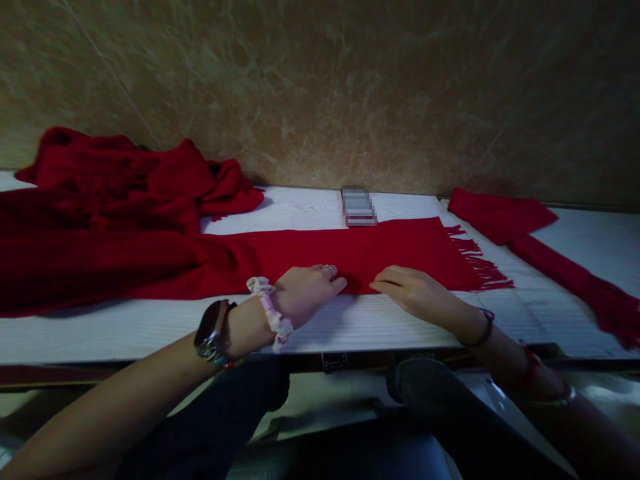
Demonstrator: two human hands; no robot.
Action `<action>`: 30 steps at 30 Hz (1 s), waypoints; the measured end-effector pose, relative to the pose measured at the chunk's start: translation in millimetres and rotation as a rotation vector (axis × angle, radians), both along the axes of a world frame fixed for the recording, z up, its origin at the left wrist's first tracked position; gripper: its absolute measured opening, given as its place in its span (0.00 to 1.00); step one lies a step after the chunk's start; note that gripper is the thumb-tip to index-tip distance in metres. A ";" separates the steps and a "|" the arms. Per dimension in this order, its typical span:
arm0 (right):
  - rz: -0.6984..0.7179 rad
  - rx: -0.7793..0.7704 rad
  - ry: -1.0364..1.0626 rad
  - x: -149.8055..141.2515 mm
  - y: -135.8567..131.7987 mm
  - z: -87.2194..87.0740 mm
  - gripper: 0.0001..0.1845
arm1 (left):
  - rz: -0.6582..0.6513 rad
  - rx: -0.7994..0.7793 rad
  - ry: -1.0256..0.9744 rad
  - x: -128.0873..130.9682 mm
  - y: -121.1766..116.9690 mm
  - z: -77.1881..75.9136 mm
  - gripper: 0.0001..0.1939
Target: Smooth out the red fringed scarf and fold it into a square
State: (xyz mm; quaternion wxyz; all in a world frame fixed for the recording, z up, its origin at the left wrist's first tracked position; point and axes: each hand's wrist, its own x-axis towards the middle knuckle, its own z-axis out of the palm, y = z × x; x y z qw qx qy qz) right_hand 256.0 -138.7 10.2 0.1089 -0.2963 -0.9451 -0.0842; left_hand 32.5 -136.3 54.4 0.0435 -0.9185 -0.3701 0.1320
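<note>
A red fringed scarf [400, 248] lies lengthwise across the white table, its tassels spread towards the right. At its near edge my left hand [307, 291] is closed, fingers curled down on the cloth, with a ring, a scrunchie and a watch on that arm. A short way to the right, my right hand [415, 291] pinches the same edge, fingers pressed together. The fingertips of both hands are partly hidden. The scarf's left part runs out of view in loose folds.
A heap of red cloth [125, 170] sits at the back left. Beyond the scarf lies a small blurred rectangular item [359, 207]. Another red scarf [505, 213] trails over the right side of the white table [125, 337]. A brown marbled wall [320, 93] stands behind.
</note>
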 end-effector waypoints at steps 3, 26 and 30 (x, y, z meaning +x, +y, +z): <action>0.002 0.026 0.066 5.8 -1.4 -1.8 0.14 | 0.090 -0.008 0.038 0.3 1.2 -0.8 0.19; -0.215 -0.205 0.307 28.3 11.9 8.4 0.17 | 0.070 0.004 0.008 -3.6 3.7 3.6 0.19; -0.530 -0.175 0.088 46.5 22.5 0.5 0.27 | -0.122 -0.040 -0.215 -8.6 19.8 -11.0 0.20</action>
